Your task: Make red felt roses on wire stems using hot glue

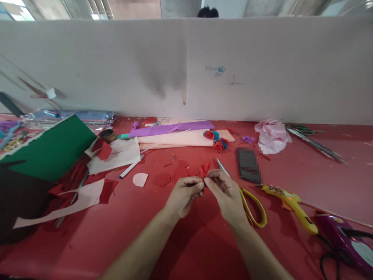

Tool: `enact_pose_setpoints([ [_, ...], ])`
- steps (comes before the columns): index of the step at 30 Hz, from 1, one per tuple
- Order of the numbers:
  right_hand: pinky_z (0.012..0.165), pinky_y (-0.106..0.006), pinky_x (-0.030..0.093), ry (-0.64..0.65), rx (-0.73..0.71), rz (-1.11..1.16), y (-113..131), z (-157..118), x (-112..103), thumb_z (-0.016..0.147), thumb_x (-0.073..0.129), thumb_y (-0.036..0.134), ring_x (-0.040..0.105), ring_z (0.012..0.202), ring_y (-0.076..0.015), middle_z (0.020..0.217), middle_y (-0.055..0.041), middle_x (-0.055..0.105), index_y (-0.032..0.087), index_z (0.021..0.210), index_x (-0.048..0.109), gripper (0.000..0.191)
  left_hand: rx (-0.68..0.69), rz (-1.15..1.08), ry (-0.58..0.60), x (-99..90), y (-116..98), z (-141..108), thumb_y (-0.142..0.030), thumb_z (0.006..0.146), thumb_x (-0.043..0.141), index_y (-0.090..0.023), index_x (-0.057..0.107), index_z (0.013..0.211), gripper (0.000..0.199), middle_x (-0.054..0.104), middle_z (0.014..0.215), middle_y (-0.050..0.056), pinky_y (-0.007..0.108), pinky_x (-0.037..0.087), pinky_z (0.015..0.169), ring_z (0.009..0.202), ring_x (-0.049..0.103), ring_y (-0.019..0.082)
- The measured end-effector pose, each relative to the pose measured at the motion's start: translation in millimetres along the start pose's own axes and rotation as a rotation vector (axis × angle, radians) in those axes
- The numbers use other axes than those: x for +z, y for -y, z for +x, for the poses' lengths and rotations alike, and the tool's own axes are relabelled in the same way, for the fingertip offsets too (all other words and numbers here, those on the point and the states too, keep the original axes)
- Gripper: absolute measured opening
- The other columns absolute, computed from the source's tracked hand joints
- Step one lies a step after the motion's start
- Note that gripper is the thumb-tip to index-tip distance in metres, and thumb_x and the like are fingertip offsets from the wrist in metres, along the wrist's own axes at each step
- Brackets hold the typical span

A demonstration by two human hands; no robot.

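Taking the hands as the hub of a dial, a small red twist of crinkled paper (205, 170) sits at the fingertips, just above the red table (87, 241). The left hand (185, 196) pinches its lower end between thumb and forefinger, the piece lying at one o'clock from that palm. The right hand (225, 192) also has thumb and forefinger closed on it, the piece at about eleven o'clock from there (its other fingers are curled in).

Near the hands at ten o'clock lie flat, rounded red paper cuttings (181, 171), and at nine a pale pink paper piece with one rounded side (140, 179). Red paper roses with blue petals (218, 146) rest between twelve and one. A black rectangular phone (247, 163) lies between two and three. Silver-bladed scissors with yellow loop handles (265, 216) run beside and partly behind the right hand, their handles at four o'clock. Farther out, between three and four, lies a yellow plastic glue gun (294, 203); at eleven stretches a long purple paper strip (171, 129).
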State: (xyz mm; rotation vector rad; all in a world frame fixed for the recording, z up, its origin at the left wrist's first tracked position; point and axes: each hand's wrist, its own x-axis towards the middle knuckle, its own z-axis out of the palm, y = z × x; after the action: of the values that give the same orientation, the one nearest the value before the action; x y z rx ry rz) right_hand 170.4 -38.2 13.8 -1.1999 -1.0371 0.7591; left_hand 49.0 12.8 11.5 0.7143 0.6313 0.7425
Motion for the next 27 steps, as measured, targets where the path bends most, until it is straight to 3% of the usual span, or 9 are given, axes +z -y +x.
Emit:
enact_pose_setpoints([
  [6, 0.071, -0.026, 0.049, 0.03, 0.087, 0.111, 4, 3, -2, 0.077, 0.071, 0.026, 0.057, 0.078, -0.0139, 0.086, 0.0008, 0.061, 0.026, 0.087, 0.068, 0.011, 0.05, 0.119, 0.082, -4.9, 3, 2, -0.033, 0.066, 0.077, -0.013, 0.071, 0.065, 0.021, 0.061, 0.056, 0.001, 0.023, 0.037, 0.062, 0.057, 0.051, 0.009],
  [12, 0.056, -0.024, 0.048, 0.04, 0.155, 0.276, 7, 5, -4, 0.068, 0.076, 0.025, 0.055, 0.067, -0.0124, 0.081, 0.0009, 0.058, 0.026, 0.074, 0.072, 0.007, 0.017, 0.099, 0.152, -1.8, 3, 0, -0.036, 0.067, 0.077, -0.012, 0.069, 0.066, 0.025, 0.058, 0.056, 0.0, 0.022, 0.036, 0.056, 0.052, 0.048, 0.008],
  [15, 0.059, -0.025, 0.049, 0.021, 0.118, 0.214, 6, 5, -5, 0.071, 0.075, 0.025, 0.056, 0.07, -0.0126, 0.085, 0.0002, 0.059, 0.026, 0.077, 0.073, 0.006, 0.055, 0.049, 0.11, 1.6, 3, -1, -0.031, 0.066, 0.078, -0.014, 0.067, 0.071, 0.021, 0.061, 0.063, 0.0, 0.021, 0.036, 0.054, 0.052, 0.048, 0.007],
  [19, 0.078, -0.031, 0.049, 0.021, 0.054, 0.079, 5, 5, -5, 0.076, 0.071, 0.025, 0.059, 0.088, -0.0176, 0.092, -0.0023, 0.061, 0.026, 0.081, 0.074, 0.006, 0.118, -0.018, 0.024, 1.2, 3, 0, -0.023, 0.061, 0.081, -0.016, 0.063, 0.068, 0.021, 0.059, 0.056, -0.004, 0.019, 0.038, 0.053, 0.049, 0.051, 0.007],
  [27, 0.074, -0.028, 0.047, 0.065, 0.057, 0.109, 11, 5, -4, 0.077, 0.068, 0.021, 0.056, 0.079, -0.0144, 0.082, 0.0004, 0.058, 0.024, 0.077, 0.069, 0.002, 0.055, -0.072, 0.019, -2.4, 3, 3, -0.022, 0.056, 0.084, -0.015, 0.067, 0.064, 0.021, 0.063, 0.055, -0.002, 0.019, 0.042, 0.053, 0.049, 0.057, 0.009],
])
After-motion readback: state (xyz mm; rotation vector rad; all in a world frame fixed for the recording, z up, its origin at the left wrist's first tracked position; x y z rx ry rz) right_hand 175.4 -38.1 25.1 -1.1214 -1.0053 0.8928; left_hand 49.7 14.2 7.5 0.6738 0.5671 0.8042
